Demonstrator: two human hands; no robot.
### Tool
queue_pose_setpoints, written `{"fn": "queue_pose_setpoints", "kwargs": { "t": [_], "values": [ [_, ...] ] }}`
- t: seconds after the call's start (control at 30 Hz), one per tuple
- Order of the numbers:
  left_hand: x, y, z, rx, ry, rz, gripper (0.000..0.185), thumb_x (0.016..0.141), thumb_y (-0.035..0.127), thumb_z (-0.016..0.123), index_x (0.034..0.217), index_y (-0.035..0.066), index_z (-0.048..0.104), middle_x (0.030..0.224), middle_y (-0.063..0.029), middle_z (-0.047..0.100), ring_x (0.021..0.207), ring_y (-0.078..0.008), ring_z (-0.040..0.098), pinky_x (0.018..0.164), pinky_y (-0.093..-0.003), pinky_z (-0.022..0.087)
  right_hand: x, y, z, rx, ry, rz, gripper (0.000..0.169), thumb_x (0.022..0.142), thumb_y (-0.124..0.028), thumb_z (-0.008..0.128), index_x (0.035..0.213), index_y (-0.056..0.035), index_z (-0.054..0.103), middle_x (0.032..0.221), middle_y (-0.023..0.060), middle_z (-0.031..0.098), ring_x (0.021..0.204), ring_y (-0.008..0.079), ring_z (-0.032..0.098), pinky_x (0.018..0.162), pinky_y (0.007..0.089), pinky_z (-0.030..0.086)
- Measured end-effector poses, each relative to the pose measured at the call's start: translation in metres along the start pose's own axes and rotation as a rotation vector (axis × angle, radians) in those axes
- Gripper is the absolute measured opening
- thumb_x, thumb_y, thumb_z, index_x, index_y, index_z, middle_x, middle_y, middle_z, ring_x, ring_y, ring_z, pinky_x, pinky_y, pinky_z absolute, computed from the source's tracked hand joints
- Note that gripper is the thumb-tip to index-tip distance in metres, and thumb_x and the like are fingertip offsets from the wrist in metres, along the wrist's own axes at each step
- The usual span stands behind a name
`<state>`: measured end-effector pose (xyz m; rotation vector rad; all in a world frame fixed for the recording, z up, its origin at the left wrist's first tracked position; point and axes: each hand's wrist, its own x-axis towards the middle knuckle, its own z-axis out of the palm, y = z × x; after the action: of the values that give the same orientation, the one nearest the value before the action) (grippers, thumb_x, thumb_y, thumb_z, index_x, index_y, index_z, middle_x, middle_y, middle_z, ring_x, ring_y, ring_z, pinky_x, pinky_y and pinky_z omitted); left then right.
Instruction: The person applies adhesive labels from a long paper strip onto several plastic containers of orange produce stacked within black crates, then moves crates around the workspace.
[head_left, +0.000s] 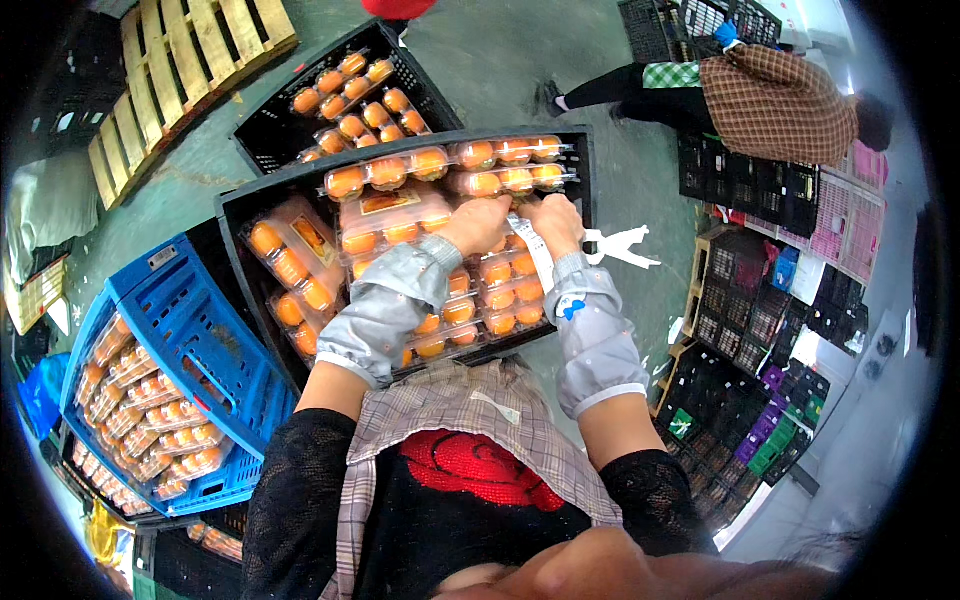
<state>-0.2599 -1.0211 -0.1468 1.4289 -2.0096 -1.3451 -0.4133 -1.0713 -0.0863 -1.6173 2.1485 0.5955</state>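
Observation:
A black plastic crate (405, 154) before me holds clear plastic packs of orange fruit (386, 172), some standing on edge along its far side. Several packs bear a printed label (390, 201). Over the crate's right half, my left hand (480, 225) has its fingers curled, their tips hidden against the packs. Close beside it, my right hand (556, 225) is closed around a white paper strip of labels (534, 247), which hangs down past the wrist. White crumpled paper strip (622, 247) sticks out to the right of that wrist. Both forearms wear grey sleeve covers.
Behind stands another black crate (281, 139) of fruit packs. At left, a blue crate (225, 352) is tilted beside stacked fruit packs (150, 405). Wooden pallet (195, 60) lies at upper left. A person in a checked top (780, 105) bends over stacked crates (750, 180) at right.

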Motion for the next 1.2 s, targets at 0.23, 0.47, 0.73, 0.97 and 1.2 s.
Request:
{"fn": "queue_pose_setpoints", "kwargs": {
  "t": [0.23,0.47,0.73,0.97,1.2],
  "values": [
    [0.007,-0.002,0.001,-0.134,-0.073,-0.002,0.043,0.083,0.011,0.060,0.125,0.005,0.057,0.111,-0.0245,0.069,0.107,-0.0404,0.066,0.090,-0.0507,0.051,0.000,0.000,0.000,0.010,-0.011,0.028,0.046,0.076,-0.040,0.076,0.102,-0.0026,0.075,0.110,0.0215,0.072,0.105,0.0382,0.069,0.089,0.0450,0.056],
    [0.007,0.010,-0.012,-0.036,-0.288,-0.035,0.076,0.085,0.016,0.060,0.155,0.023,0.032,0.121,-0.0228,0.067,0.112,-0.0384,0.065,0.092,-0.0489,0.051,0.013,0.012,0.000,0.083,-0.088,-0.083,0.054,0.075,-0.046,0.075,0.100,0.0029,0.074,0.106,0.0259,0.072,0.105,0.0394,0.069,0.087,0.0441,0.055],
    [-0.006,0.020,-0.013,0.068,-0.272,0.117,0.065,0.086,0.016,0.060,0.148,0.017,0.042,0.124,-0.0203,0.065,0.113,-0.0384,0.062,0.094,-0.0456,0.050,-0.063,0.169,-0.026,0.582,-0.751,0.027,0.028,0.086,-0.026,0.080,0.101,-0.0036,0.074,0.089,0.0001,0.073,0.078,0.0090,0.065,0.072,0.0288,0.052],
    [-0.022,0.039,-0.020,0.318,0.402,0.282,0.016,0.082,0.014,0.059,0.097,0.011,0.065,0.122,-0.0076,0.061,0.122,-0.0282,0.053,0.090,-0.0415,0.046,-0.077,0.155,-0.023,1.024,-0.737,-0.257,0.031,0.091,-0.008,0.070,0.119,0.0012,0.063,0.108,0.0058,0.072,0.094,0.0124,0.067,0.084,0.0297,0.053],
    [-0.037,0.062,0.007,0.270,0.320,-0.030,0.019,0.082,0.007,0.059,0.101,0.007,0.060,0.066,-0.0125,0.067,0.063,-0.0322,0.070,0.069,-0.0468,0.052,-0.028,0.103,0.013,0.878,-0.324,-0.223,0.019,0.089,-0.019,0.071,0.101,-0.0036,0.073,0.086,0.0063,0.074,0.075,0.0162,0.069,0.071,0.0332,0.054]
  ]
}}
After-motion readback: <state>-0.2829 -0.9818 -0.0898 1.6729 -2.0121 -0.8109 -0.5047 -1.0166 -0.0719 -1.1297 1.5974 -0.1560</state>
